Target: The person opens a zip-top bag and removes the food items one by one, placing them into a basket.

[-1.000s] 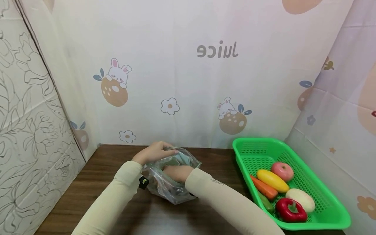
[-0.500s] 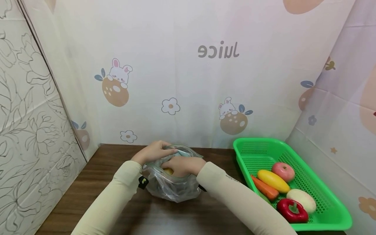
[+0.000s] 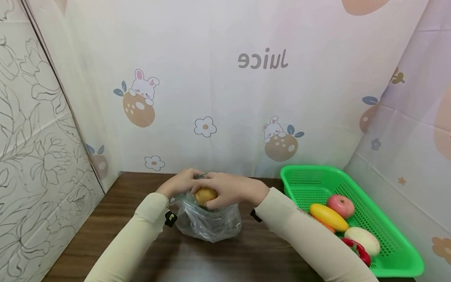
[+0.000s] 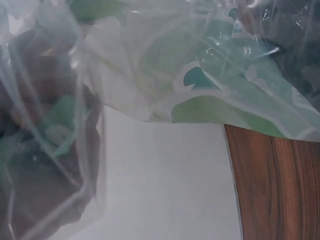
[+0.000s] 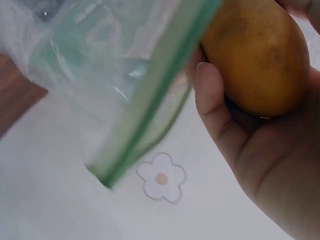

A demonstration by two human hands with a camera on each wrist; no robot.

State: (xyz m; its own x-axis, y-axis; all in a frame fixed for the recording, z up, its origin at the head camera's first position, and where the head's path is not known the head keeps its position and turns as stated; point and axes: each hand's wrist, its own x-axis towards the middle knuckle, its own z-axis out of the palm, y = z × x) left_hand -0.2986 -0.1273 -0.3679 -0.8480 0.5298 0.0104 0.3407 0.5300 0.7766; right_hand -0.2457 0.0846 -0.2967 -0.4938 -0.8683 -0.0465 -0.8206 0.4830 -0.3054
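Observation:
A clear zip bag (image 3: 211, 227) stands on the table, its mouth facing up. My left hand (image 3: 179, 183) grips the bag's far left rim between thumb and fingers. Over the mouth, my right hand (image 3: 234, 190) holds a yellow-brown oval fruit (image 3: 205, 196) with its fingers and thumb curled round it. The right wrist view shows this fruit (image 5: 260, 57) up close, smooth with darker blotches, beside the bag's green zip strip (image 5: 150, 100). Green and white print marks the bag (image 4: 200, 107) in the left wrist view. The left fingertips are hidden behind the right hand and the rim.
To the right stands a green plastic basket (image 3: 391, 231) with a pink apple (image 3: 340, 206), a yellow oval fruit (image 3: 329, 217), a pale oval piece (image 3: 363, 241), a red pepper (image 3: 360, 252) and a partly covered carrot (image 3: 328, 226). A patterned curtain (image 3: 225, 98) hangs behind the brown wooden table (image 3: 141, 243).
My right hand has risen out of the bag and moved up and right, bringing the yellow-brown fruit up to the mouth. The left hand has stayed at the rim.

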